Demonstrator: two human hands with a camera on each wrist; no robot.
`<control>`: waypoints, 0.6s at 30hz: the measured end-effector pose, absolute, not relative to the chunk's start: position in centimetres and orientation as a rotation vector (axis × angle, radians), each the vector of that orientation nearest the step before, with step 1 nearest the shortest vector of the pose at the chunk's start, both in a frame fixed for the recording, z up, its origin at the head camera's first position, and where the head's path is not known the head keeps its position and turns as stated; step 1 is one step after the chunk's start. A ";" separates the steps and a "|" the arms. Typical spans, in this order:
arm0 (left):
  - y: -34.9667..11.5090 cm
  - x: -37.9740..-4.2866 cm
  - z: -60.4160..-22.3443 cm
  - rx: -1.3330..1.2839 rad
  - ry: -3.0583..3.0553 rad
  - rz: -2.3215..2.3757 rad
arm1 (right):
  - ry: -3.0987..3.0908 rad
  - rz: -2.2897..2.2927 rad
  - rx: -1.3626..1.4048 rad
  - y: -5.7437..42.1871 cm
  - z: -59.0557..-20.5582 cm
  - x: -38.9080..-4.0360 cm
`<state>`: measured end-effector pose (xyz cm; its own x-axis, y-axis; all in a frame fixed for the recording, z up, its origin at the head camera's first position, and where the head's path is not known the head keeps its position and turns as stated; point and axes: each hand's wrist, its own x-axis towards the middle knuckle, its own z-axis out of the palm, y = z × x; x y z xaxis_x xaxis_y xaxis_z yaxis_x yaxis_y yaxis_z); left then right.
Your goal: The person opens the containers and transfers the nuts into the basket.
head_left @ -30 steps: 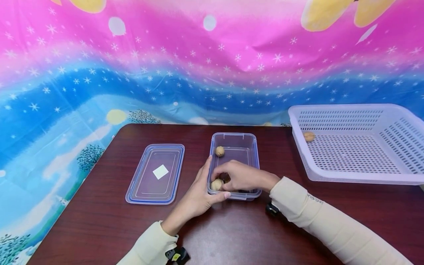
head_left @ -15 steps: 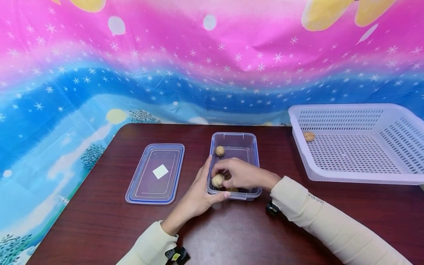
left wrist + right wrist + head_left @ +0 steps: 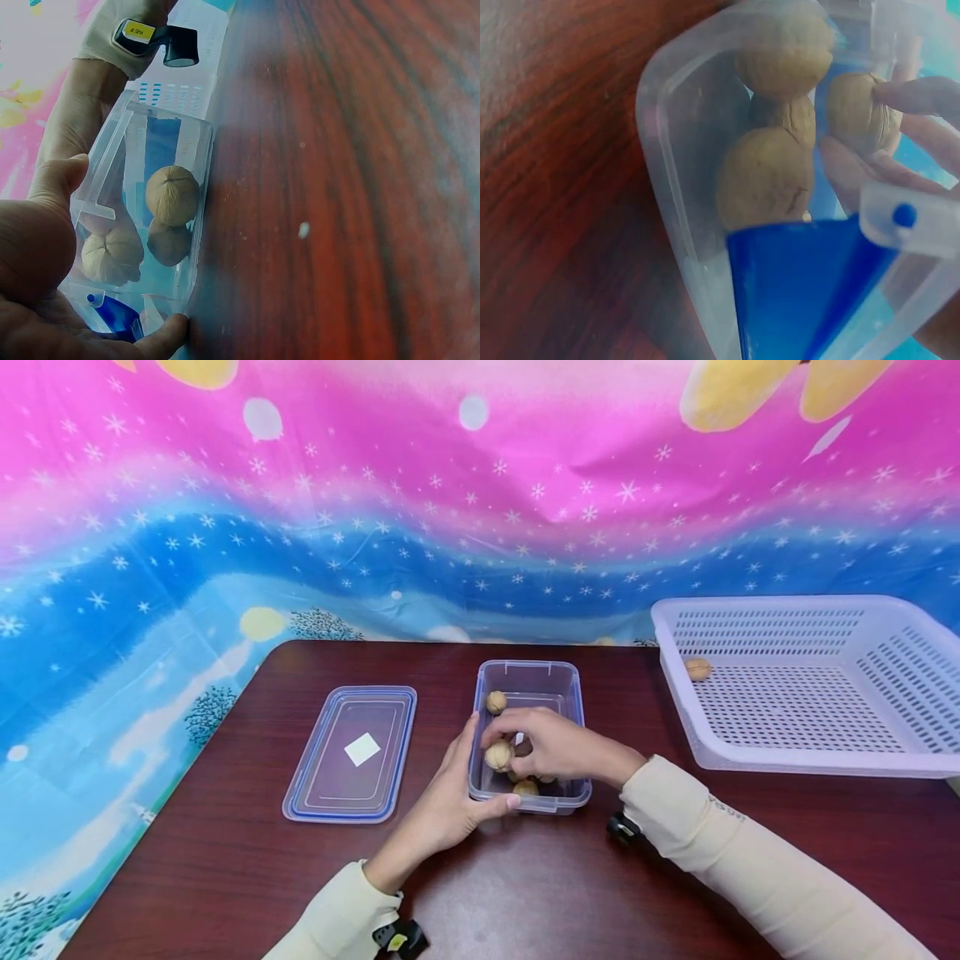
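In the head view a clear plastic box stands mid-table. My left hand holds its near left corner, thumb along the front rim and fingers against the left wall. Over the inside of the box, my right hand pinches a pale walnut between thumb and fingers. The right wrist view shows that held walnut through the clear wall. One walnut lies in the box's far left part. Several more, such as a walnut by the front wall, lie below the right hand, partly hidden.
Left of the box, a clear lid with a blue seal and a white square label lies flat. A white perforated basket stands at the right with one walnut inside. A patterned cloth hangs behind the table.
My right hand has lifted the pinched walnut slightly up and away from the front wall, so more walnuts show beneath it. The left hand has stayed on the box corner.
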<state>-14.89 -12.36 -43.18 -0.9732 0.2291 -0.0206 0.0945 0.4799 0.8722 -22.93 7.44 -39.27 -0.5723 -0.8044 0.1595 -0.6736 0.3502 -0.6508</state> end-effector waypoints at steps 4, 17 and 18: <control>-12.4 -14.9 -43.2 0.291 2.596 1.493 | 2.421 -1.057 -1.358 7.8 -39.0 -23.0; -12.5 -14.9 -43.2 0.292 2.596 1.496 | 2.451 -1.162 -1.244 9.5 -37.4 -23.1; -12.5 -14.9 -43.2 0.289 2.595 1.497 | 2.461 -1.165 -1.240 9.7 -37.3 -23.1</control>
<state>-14.87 -12.54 -43.25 -0.9729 0.2304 -0.0184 0.0995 0.4892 0.8665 -23.11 9.67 -37.34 -0.6472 -0.7361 0.1979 -0.6197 0.3569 -0.6990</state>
